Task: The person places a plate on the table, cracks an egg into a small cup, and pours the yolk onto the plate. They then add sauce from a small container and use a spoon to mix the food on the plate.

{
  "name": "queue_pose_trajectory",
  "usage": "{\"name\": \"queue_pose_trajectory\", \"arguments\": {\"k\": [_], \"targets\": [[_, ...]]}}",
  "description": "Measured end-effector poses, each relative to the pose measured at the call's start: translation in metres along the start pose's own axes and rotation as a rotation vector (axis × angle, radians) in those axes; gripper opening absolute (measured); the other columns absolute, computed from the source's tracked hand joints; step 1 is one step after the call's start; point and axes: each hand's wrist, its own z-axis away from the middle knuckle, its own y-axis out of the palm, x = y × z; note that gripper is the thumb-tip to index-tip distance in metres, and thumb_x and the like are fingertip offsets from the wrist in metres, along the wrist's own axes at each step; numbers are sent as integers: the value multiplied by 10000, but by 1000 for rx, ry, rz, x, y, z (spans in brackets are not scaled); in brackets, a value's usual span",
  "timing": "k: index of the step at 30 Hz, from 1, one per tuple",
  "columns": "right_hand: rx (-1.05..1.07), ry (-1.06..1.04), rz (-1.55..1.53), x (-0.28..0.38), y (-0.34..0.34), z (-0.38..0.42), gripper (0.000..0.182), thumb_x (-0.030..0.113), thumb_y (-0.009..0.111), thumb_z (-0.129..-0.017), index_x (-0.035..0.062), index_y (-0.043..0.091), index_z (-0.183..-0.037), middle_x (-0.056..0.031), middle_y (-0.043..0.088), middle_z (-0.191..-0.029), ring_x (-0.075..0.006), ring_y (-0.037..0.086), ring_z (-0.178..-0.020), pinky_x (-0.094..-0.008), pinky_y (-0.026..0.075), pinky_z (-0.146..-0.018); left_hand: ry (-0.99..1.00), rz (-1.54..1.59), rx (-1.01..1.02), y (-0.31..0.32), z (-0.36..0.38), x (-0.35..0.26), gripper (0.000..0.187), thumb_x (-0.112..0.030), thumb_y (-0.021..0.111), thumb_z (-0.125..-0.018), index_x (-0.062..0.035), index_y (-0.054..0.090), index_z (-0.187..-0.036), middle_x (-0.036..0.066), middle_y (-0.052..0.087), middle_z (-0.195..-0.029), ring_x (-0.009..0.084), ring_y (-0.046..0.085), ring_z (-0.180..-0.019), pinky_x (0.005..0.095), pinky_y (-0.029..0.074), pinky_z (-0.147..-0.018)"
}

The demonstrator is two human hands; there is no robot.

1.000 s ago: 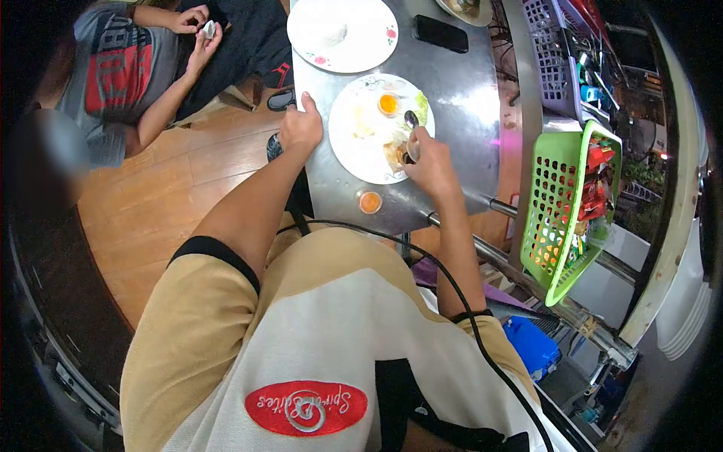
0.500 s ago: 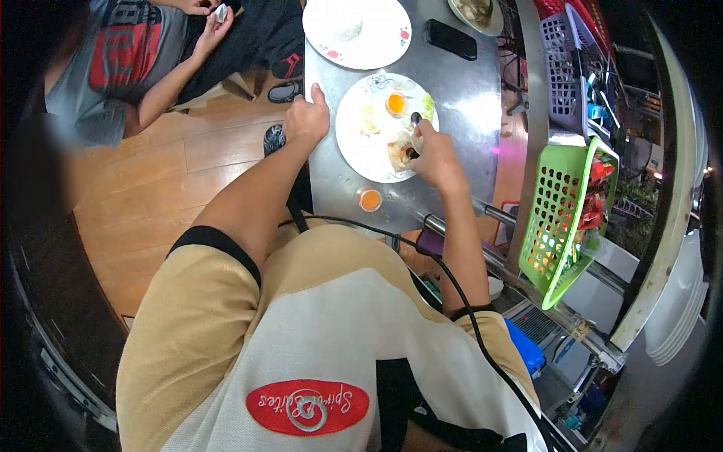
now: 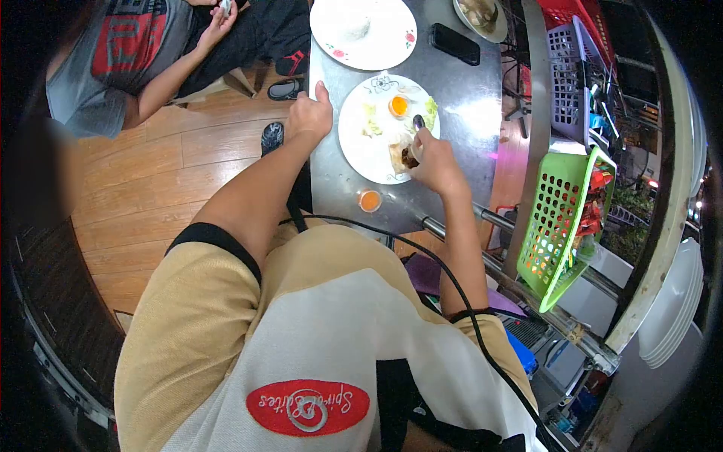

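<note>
My right hand (image 3: pixel 437 164) is closed round a spoon (image 3: pixel 419 121), whose rounded metal end shows above the fingers; the rest is hidden. It is over the right side of a white plate (image 3: pixel 358 154). A piece of food with a pale wrapper and dark filling (image 3: pixel 401 158) lies beside my fingertips. Also on the plate are a small cup of orange sauce (image 3: pixel 399 106), pale shreds (image 3: pixel 371 120) and green lettuce (image 3: pixel 430 113). My left hand (image 3: pixel 309 115) lies at the table's left edge, thumb stretched out and fingers curled; what they grip, if anything, is hidden.
A second orange sauce cup (image 3: pixel 369 200) stands near me on the metal table (image 3: pixel 331 181). Farther off are a flowered plate with rice (image 3: pixel 392 53), a black phone (image 3: pixel 455 44) and a bowl of food (image 3: pixel 482 16). Baskets, one green (image 3: pixel 553 226), hang at right. A person (image 3: pixel 135 53) sits at left.
My right hand has shifted slightly at the wrapped food, and more of the dark filling shows. My left hand keeps its place at the table edge. The view has shifted a little.
</note>
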Motion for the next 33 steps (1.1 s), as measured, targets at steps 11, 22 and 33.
{"name": "queue_pose_trajectory", "arguments": {"k": [11,22,33], "targets": [[13,70,-44,-1,0,9,497,53,815,-668,35,555,-1092,-290,697,-949,-490,680,-951,-514,548,-832,22,14,-51,2,0,-1,759,-598,330,-1035,46,600,-1331,308,645,-1307,448,615,-1248,523,473,-1060],[-77,63,-68,-4,-1,12,483,48,808,-677,34,554,-1088,-289,696,-947,-482,681,-934,-515,545,-827,58,-9,-103,9,-5,1,741,-594,348,-1032,48,650,-1242,314,678,-1233,460,640,-1198,539,481,-1031],[-145,199,-235,-24,11,32,506,130,837,-708,66,567,-1130,-212,712,-985,-405,704,-954,-450,556,-846,47,-46,-101,12,-11,2,758,-594,342,-1034,58,632,-1289,318,673,-1245,467,642,-1195,549,478,-1033]]}}
